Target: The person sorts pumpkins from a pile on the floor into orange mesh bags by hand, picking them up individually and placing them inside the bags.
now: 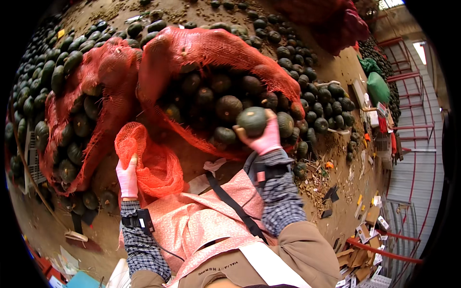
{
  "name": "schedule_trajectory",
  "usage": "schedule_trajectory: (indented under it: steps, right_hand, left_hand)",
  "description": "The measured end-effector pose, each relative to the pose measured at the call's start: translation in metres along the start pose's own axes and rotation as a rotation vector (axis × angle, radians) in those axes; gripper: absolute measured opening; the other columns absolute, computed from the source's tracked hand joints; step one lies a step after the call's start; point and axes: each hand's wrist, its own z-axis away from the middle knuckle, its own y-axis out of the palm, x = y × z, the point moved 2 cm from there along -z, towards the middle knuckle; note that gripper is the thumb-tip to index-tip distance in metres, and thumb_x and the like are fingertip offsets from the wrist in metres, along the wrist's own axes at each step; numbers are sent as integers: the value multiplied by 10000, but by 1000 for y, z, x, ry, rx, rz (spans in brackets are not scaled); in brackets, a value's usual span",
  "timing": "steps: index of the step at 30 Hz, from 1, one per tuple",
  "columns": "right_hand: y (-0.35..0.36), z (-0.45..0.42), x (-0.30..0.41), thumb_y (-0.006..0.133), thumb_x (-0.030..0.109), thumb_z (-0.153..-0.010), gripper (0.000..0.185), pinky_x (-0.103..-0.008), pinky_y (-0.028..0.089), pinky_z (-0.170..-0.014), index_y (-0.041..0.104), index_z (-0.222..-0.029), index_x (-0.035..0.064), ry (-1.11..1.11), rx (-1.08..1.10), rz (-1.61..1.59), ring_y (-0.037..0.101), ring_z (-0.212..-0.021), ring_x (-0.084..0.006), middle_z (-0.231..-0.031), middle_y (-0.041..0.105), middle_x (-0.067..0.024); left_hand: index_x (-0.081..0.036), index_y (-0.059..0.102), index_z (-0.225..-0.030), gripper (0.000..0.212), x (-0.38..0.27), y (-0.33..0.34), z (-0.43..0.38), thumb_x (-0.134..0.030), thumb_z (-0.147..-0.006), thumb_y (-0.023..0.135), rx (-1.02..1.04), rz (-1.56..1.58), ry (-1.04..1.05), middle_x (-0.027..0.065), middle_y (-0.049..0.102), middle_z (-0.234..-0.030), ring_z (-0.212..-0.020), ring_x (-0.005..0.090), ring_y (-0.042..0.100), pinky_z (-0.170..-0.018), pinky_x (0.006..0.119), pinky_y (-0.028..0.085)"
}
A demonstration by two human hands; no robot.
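Note:
My right hand (264, 138), in a pink and white glove with bare fingertips, is closed around a round dark green squash (252, 121). Behind that squash gapes a large red mesh sack (216, 43), its opening full of dark green squashes (228, 108). My left hand (128, 178), gloved alike, grips the rim of a smaller orange-red mesh bag (158, 176). That bag hangs slack against my pink apron (201, 216); what lies inside it is hidden. On the left stands another red mesh sack (115, 68) with squashes showing through its open side.
Loose squashes (50, 72) cover the floor at the left, and more squashes (324, 104) lie to the right. A broom (77, 235) rests at lower left. Cardboard scraps (360, 255) and red metal rails (383, 250) are at lower right. A green sack (378, 88) stands at far right.

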Motion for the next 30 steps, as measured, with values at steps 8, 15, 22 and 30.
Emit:
schedule_trajectory:
  steps: [8,15,22,30]
  right_hand:
    - [-115,49,207,699,402,-801,563,-439,534,-833,520,-1204,52,-837,-383,194,605,-992,-277,-1156,596,-146]
    - [-129,-32,108,806,381,-628,1042,-467,401,-969,217,-1469,204,-651,-754,2446,437,-1181,-379,-1237,447,-205]
    - [-115,-34,134,809,460,-604,1040,-434,430,-948,277,-1426,112,-646,-823,2146,496,-1148,-351,-1234,502,-221]
    - [-149,-60,175,841,340,-578,991,-370,423,-984,342,-1374,24,-514,-845,1502,531,-1167,-301,-1283,525,-223]
  left_hand:
    - [10,598,-1163,298,12,6,-7,-114,-894,630,48,-65,-6,50,648,-1084,-948,130,594,-852,270,465]
    - [11,592,-1174,307,12,7,-1,-133,-903,620,43,-203,30,58,647,-1096,-964,135,593,-868,272,461]
    - [5,580,-1187,325,13,7,-1,-114,-890,637,-21,-208,69,65,644,-1100,-955,143,600,-862,269,467]
    - [-5,483,-1282,456,16,-3,-2,-104,-872,658,-151,-141,28,83,577,-1209,-1068,170,551,-943,295,432]
